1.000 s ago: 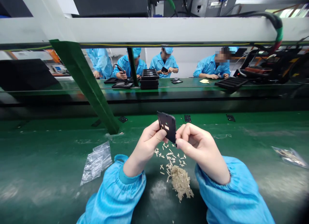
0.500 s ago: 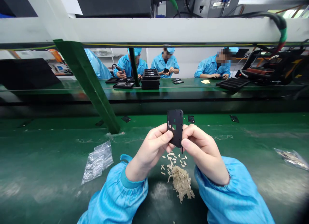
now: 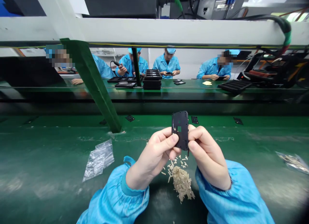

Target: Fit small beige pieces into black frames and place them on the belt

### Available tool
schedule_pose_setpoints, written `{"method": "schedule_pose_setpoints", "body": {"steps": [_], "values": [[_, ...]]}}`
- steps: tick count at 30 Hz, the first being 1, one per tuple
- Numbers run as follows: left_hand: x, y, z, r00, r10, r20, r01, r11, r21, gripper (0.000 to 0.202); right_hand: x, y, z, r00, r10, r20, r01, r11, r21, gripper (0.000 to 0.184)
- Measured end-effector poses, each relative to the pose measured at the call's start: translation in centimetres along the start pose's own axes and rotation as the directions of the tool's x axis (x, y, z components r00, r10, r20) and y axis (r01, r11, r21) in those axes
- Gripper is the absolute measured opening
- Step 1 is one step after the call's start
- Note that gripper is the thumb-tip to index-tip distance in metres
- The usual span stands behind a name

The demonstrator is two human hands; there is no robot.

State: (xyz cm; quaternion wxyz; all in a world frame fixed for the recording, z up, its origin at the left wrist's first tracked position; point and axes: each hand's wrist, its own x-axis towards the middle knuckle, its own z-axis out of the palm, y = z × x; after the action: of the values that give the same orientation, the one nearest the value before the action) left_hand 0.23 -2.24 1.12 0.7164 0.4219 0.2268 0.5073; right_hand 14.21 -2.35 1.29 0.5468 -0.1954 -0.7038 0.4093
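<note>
A flat black plastic phone housing [image 3: 181, 122] with small square cut-outs is held upright above the bench. My left hand [image 3: 156, 150] grips it by the lower left side, thumb on the face and fingers behind. My right hand [image 3: 207, 150] is closed at the right edge, thumb and forefinger pinching the housing there. A thin dark strip sticks down below the housing's lower right corner, beside my right thumb. Beneath my hands lies a heap of small beige pieces [image 3: 182, 182], with loose ones scattered at its far side.
Clear plastic bags [image 3: 98, 159] lie at left, and a bag of beige pieces [image 3: 293, 161] at right. A green post [image 3: 96, 92] slants down to the bench. Several dark parts, such as one black piece [image 3: 194, 120], lie along the back. Co-workers in blue sit across.
The housing and both hands have shifted slightly right and tilted a little in view. The grip looks the same. A co-worker at far left has leaned into sight.
</note>
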Motion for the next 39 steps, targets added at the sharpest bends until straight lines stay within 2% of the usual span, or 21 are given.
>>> {"method": "schedule_pose_setpoints", "body": {"steps": [9,17,21,26,32,39], "values": [[-0.6,-0.2,0.6,0.998,0.056,-0.027,-0.056,0.998,-0.026,0.019,-0.2,-0.1,-0.1,0.998,-0.057,0.013,0.058,0.993,-0.106,0.016],[-1.0,-0.8,1.4,0.996,0.046,-0.079,-0.055,0.992,-0.11,0.017,-0.3,0.6,0.2,0.989,-0.133,-0.057,0.112,0.953,-0.28,0.014],[-1.1,-1.1,1.6,0.997,0.017,-0.08,-0.031,0.985,-0.168,0.016,-0.3,1.2,0.3,0.966,-0.245,-0.077,0.195,0.894,-0.403,0.014],[-1.0,-1.3,1.8,0.996,-0.001,-0.087,-0.02,0.973,-0.228,0.014,0.1,1.7,0.4,0.936,-0.346,-0.072,0.272,0.836,-0.477,0.016],[-1.1,-1.4,2.1,0.993,0.005,-0.118,-0.035,0.966,-0.256,0.015,0.3,2.4,0.3,0.877,-0.474,-0.078,0.326,0.707,-0.627,0.015],[-0.9,-1.4,1.9,0.99,0.017,-0.139,-0.048,0.973,-0.227,0.015,0.6,2.8,-0.2,0.838,-0.546,0.02,0.372,0.543,-0.753,0.018]]}}
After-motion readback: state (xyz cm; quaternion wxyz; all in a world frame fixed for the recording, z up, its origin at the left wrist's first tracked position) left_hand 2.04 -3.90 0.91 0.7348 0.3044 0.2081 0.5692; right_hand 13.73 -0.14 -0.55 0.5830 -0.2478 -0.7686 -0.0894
